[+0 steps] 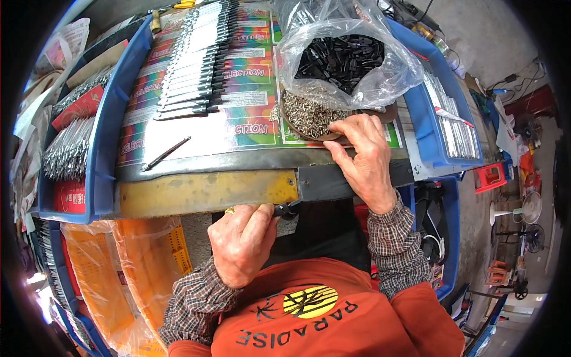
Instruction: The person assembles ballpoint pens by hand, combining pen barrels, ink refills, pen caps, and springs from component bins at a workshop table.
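Observation:
My left hand [242,243] is closed at the table's front edge. Its thumb and fingers pinch a small black plastic piece [286,209], partly hidden by the fingertips. Over the table my right hand [366,156] reaches to a heap of small silvery metal pieces [314,114] on a round brown tray. Its index fingertip touches the near side of the heap, and the thumb is held a little apart below it. Just behind, a clear plastic bag [369,92] gapes over many black plastic pieces [339,59].
A long row of white-and-black pens [196,65] lies on a colourful printed sheet. One dark slim stick [166,153] lies nearer the edge. Blue bins [101,137] with slim parts stand left, another blue bin [455,128] right. Orange plastic-lined crates [98,268] sit below left.

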`<state>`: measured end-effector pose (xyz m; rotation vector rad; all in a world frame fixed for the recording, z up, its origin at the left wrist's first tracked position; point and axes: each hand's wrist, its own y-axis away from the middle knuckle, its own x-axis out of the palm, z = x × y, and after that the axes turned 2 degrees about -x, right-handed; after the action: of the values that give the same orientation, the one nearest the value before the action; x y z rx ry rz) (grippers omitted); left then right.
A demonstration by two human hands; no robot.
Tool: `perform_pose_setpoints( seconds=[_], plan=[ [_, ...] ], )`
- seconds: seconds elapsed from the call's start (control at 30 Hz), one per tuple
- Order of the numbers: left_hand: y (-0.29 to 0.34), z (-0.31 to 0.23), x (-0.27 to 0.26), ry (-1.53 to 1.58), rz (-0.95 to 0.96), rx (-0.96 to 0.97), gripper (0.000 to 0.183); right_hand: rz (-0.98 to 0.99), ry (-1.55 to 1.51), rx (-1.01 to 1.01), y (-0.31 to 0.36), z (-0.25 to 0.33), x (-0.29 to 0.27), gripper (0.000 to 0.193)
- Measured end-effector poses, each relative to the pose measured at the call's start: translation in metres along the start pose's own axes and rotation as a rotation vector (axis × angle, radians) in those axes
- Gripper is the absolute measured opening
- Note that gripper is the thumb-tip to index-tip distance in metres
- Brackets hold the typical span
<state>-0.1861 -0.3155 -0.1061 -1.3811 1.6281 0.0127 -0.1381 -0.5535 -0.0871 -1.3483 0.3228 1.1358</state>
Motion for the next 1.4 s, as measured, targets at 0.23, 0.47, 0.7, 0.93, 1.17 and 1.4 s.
perform_pose_setpoints(
  seconds=[0.23, 0.47, 0.7, 0.93, 1.17, 1.4],
  plan=[
    [-0.001, 0.000, 0.001, 0.002, 0.025, -0.014, 0.026, 0.004, -0.036, 0.029, 0.000, 0.001, 0.003, 0.021],
    [0.000, -0.001, 0.001, -0.004, 0.035, -0.030, 0.026, 0.008, -0.041, 0.001, 0.000, 0.001, 0.003, 0.017],
    [0.000, -0.001, 0.002, 0.020, 0.018, -0.018, 0.026, -0.034, -0.059, -0.003, -0.001, 0.004, 0.004, 0.015],
    [-0.001, -0.002, 0.001, 0.029, 0.018, -0.016, 0.026, 0.019, -0.067, -0.031, -0.004, 0.002, 0.002, 0.015],
    [0.002, -0.002, 0.002, 0.031, 0.005, -0.015, 0.025, 0.092, -0.242, 0.045, -0.010, -0.002, 0.003, 0.009],
    [0.001, -0.006, -0.002, 0.046, 0.005, -0.012, 0.024, 0.076, -0.321, 0.085, -0.013, -0.006, 0.003, 0.007]
  ],
)
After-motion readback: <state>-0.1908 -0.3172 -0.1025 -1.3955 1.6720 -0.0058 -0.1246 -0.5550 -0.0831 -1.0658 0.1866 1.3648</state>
